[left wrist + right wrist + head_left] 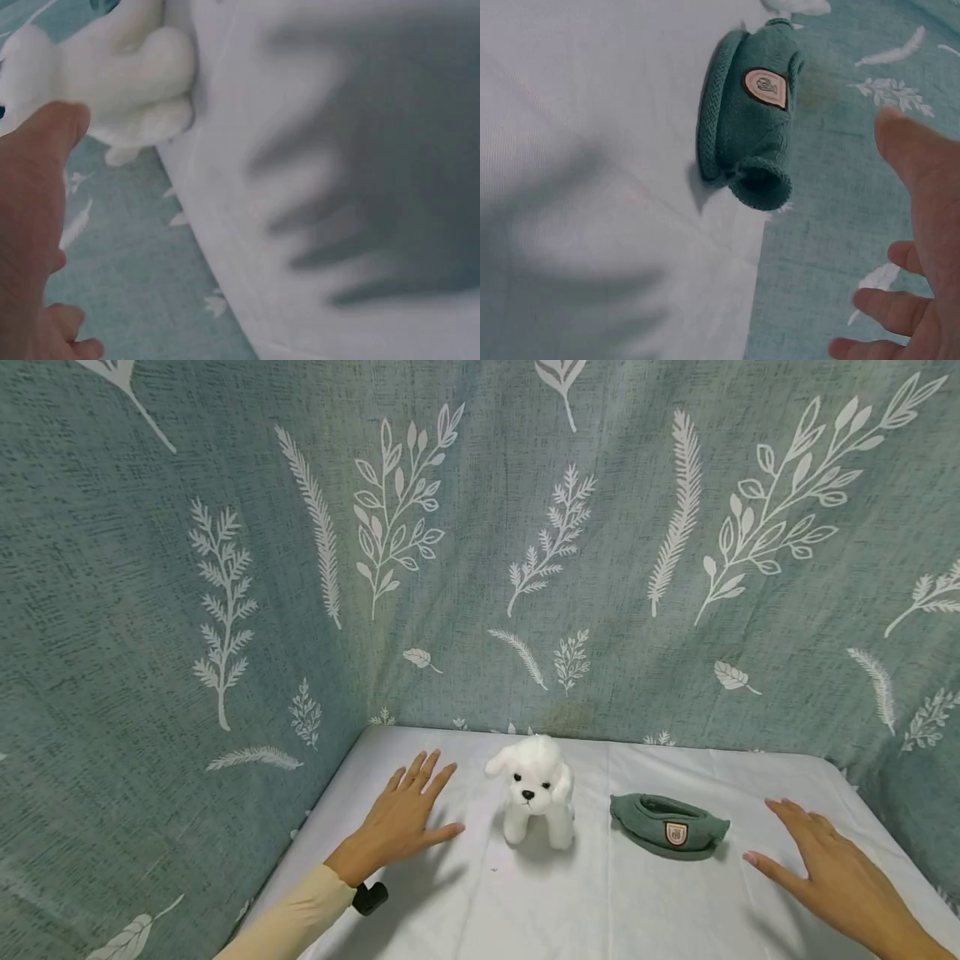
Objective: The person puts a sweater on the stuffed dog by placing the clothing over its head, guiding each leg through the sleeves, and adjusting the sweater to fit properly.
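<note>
- Nearest the viewer, at 5 o'clock in the head view, the right hand [840, 877] hovers palm down over the white cloth [600, 910] with its fingers straight and spread, holding nothing
- At 7 o'clock the left hand [401, 822], in a cream sleeve [292, 918], lies just above the cloth with fingers splayed flat and thumb out, gripping nothing; a small black piece [370, 897] shows under the wrist
- The left wrist view shows the thumb [37, 172] stretched toward the plush, apart from it, and the hand's blurred shadow on the cloth
- The white toy dog [534, 789] stands upright between the two hands, at 6 o'clock from the middle of the picture, facing the viewer, black eyes and nose; it is just beside the left hand's thumb, at its 3 o'clock, not touching
- The green knitted garment [667, 825] lies flat on the cloth at 3 o'clock from the dog, near the right hand's fingertips but apart from them
- It bears a shield-shaped badge [765, 88], pale with a dark emblem; any writing on it is too small to read
- Farthest, at 12 o'clock, a teal fabric backdrop [480, 568] printed with white leaves and ferns rises behind and to both sides of the cloth
</note>
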`<state>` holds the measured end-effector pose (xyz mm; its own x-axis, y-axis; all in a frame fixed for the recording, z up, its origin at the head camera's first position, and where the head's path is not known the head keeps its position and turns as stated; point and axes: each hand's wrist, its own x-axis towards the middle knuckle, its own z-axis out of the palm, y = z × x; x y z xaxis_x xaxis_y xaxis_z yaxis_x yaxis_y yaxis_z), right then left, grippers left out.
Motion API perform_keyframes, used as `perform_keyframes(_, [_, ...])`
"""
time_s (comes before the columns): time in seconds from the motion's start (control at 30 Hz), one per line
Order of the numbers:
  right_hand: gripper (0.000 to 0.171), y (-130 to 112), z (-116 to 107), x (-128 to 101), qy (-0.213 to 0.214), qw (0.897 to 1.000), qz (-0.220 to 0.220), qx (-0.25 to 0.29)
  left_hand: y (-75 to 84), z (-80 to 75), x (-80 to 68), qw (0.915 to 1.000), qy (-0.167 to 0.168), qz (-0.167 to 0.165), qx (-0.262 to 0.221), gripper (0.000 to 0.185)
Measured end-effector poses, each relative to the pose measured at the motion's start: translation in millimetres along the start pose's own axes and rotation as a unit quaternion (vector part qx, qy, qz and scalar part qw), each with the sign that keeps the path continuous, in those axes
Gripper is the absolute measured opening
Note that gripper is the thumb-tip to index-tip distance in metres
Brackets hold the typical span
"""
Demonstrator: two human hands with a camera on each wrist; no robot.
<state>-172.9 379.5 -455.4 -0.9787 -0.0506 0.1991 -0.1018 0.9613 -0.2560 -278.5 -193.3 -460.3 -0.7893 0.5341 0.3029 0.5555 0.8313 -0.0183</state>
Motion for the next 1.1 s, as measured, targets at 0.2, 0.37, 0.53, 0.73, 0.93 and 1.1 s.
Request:
perform_keyframes(0.2, [0.085,-2,-1,3,-0.013,1.000,0.017,0.001,7.8,5.0,4.1,0.9987,0.028,0.009,-0.042,0.061])
perform_keyframes(0.37, [0.072,-2,4,0,-0.010,1.000,0.011,0.027,17.2,8.0,6.7,0.9971,0.017,0.010,-0.073,0.042])
perform_keyframes(0.53, [0.066,-3,10,0,-0.030,0.998,0.016,0.046,27.4,9.1,8.8,0.9938,0.005,0.010,-0.110,0.035])
perform_keyframes(0.73, [0.062,-8,14,0,-0.067,0.994,0.028,0.084,36.7,13.2,13.9,0.9854,-0.003,0.027,-0.168,0.027])
perform_keyframes(0.93, [0.058,-12,19,0,-0.073,0.990,0.035,0.112,48.3,19.3,19.6,0.9731,-0.043,0.032,-0.224,0.027])
perform_keyframes(1.1, [0.056,-12,22,0,-0.074,0.989,0.035,0.124,60.8,24.5,24.0,0.9692,-0.061,0.036,-0.236,0.028])
